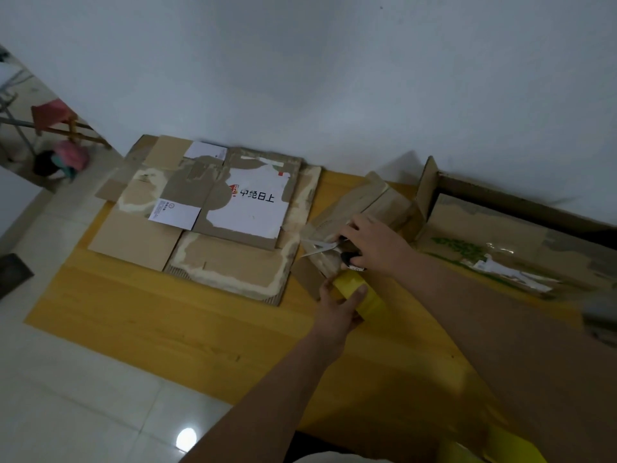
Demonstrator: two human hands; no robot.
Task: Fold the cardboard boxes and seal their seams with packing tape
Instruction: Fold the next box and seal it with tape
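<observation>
Tape roll (362,297), yellow, sits clamped in the left hand (337,309) fingers over the worktop (167,322). Just beyond them, right hand (374,243) fingers grip scissors (329,250), blades apart, against the folded box (364,203). Farther left lie flattened boxes (213,212).

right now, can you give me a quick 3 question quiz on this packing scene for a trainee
1. True or false: the left hand grips the yellow tape roll.
2. Which tool is in the right hand? A) knife B) scissors C) marker
3. Fill in: the flattened boxes lie on the wooden table against the ____.

Key:
1. True.
2. B, the scissors, blades open and pointing left beside the small box.
3. Wall.
</observation>
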